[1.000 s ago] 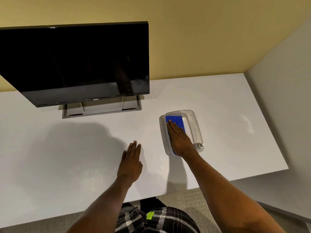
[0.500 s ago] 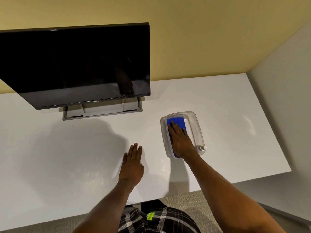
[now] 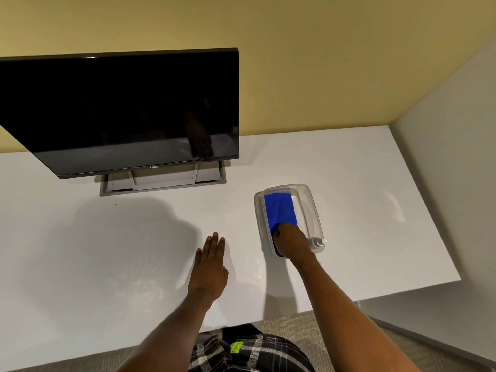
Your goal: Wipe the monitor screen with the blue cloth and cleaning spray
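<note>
While the blue cloth (image 3: 280, 210) lies folded in the clear tub (image 3: 259, 210) on the white tabletop (image 3: 362, 224), the right hand (image 3: 291, 241) curls its grip over the cloth's near end; the left hand (image 3: 210, 267) rests flat, fingers spread, empty. Cloth: soft, light, likely to droop; best bunched at that end. Spray bottle (image 3: 318, 242): at the tub's near right corner, probably light and tippable. Open tabletop runs toward the monitor (image 3: 120, 108); the tub's wall needs clearing.

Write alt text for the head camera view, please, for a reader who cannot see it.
A person's right hand grips a blue cloth inside a clear plastic tub that also holds a small spray bottle. The left hand lies flat on the white desk, before a dark monitor.
</note>
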{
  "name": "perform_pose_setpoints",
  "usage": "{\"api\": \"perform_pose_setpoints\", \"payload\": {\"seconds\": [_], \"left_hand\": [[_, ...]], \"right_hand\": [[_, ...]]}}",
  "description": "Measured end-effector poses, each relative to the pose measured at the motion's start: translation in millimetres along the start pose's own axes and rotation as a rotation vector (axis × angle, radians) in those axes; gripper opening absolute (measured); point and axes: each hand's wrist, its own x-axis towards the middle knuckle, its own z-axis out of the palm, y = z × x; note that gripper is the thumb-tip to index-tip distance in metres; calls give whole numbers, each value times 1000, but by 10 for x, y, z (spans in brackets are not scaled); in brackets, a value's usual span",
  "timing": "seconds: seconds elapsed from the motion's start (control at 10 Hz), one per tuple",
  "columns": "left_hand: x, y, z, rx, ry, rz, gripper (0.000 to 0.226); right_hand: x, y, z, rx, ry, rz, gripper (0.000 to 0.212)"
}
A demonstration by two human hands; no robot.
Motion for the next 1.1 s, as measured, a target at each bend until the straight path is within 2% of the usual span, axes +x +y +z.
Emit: {"api": "perform_pose_setpoints", "payload": {"seconds": [0.1,0.3,0.5,0.7,0.9,1.0,1.1], "left_hand": [[1,2,-12,8,0,3,78],[8,-4,-44,8,-22,2,78],[24,-15,-122,-33,-55,-13,77],[-47,-68,-232,-56,-3,-25,79],[-174,-282,-400,-15,26,0,79],[-282,-495,-536,-14,55,13,78],[-339,-678,-598,35,97,33,76]], "right_hand": [[8,0,18,-14,73,29,25],[-24,-47,86,-45,44,120,51],[-112,-111,96,-94,146,104,40],[-227,-160,43,-156,294,59,28],[-420,-326,-10,-80,555,60,17],[-553,-527,53,-117,688,17,15],[-649,-711,140,-149,734,-46,18]]}}
